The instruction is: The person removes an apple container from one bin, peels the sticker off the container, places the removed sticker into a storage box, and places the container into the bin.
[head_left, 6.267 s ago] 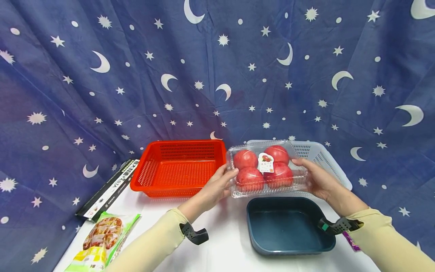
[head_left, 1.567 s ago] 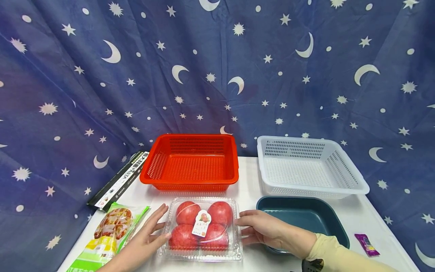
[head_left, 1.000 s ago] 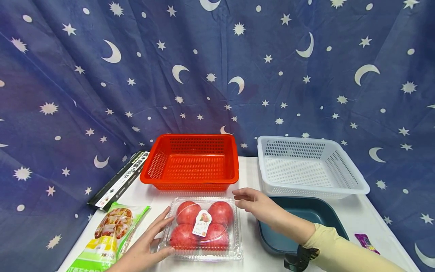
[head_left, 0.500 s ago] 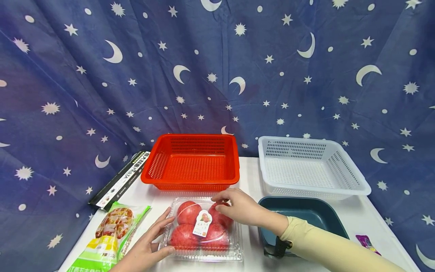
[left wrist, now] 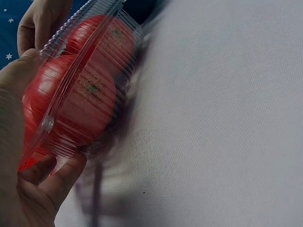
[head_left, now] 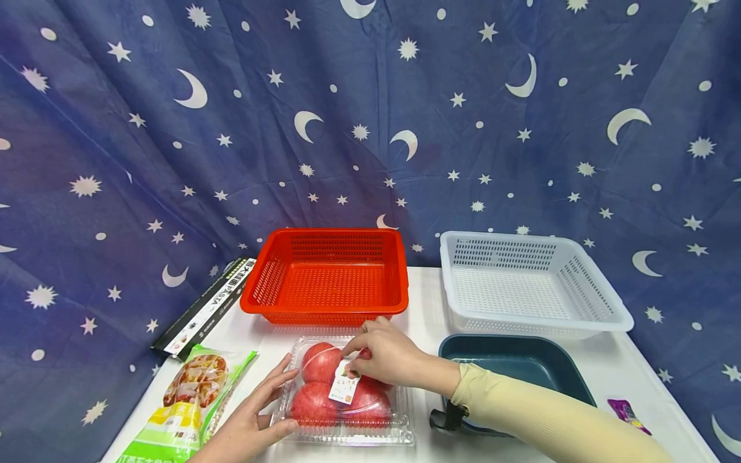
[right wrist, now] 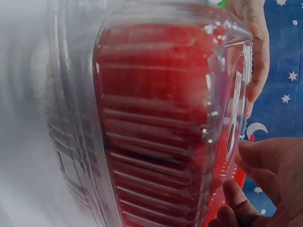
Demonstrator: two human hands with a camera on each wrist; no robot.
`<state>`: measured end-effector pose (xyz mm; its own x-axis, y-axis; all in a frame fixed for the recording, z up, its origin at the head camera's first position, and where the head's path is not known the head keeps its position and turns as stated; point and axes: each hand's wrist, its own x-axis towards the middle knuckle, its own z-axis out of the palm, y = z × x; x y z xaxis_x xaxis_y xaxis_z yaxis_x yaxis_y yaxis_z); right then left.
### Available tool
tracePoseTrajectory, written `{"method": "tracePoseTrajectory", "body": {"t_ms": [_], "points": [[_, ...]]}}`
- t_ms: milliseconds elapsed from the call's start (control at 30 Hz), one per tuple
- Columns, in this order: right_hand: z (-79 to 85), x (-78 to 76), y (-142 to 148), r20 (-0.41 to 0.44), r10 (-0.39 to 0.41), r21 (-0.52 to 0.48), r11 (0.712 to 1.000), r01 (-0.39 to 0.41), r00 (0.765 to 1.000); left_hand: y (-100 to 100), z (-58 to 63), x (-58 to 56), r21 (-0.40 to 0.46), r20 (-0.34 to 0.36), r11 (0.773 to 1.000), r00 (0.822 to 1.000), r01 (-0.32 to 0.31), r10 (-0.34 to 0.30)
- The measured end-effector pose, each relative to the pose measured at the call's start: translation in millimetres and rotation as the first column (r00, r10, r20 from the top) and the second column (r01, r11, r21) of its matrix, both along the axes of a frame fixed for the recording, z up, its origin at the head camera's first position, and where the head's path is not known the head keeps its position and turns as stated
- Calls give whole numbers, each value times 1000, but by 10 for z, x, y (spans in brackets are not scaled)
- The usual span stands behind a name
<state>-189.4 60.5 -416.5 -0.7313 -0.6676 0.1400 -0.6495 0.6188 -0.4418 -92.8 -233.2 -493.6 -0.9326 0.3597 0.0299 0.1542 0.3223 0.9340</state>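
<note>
A clear plastic clamshell box with several round red fruits lies on the table in the head view. A white sticker label with a fruit picture is on its lid. My left hand lies against the box's left side, fingers spread, thumb towards the front corner; the left wrist view shows these fingers touching the ribbed wall. My right hand reaches over the lid, thumb and index fingertips at the label's upper edge, covering part of it. In the right wrist view its thumb and index finger stand apart.
A red basket stands behind the box, with a white basket at back right. Under my right forearm is a dark teal tub. A purple packet lies far right. At left are a food bag and a black pasta box.
The clamshell box has gone from being held up in both hands to lying on the table. My right hand has since left its right side and moved left over the lid to the label.
</note>
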Motion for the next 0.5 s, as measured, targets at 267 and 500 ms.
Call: {"method": "tracePoseTrajectory", "body": {"t_ms": [267,500], "points": [[-79,-11,-31,-65,35,-8,999,-36,997,2,0,-1,-1,5,1000,1000,-1,1],[-97,-5,-31,-57,25,-27,999,-27,998,7,13,-5,-13,15,1000,1000,-7,7]]}}
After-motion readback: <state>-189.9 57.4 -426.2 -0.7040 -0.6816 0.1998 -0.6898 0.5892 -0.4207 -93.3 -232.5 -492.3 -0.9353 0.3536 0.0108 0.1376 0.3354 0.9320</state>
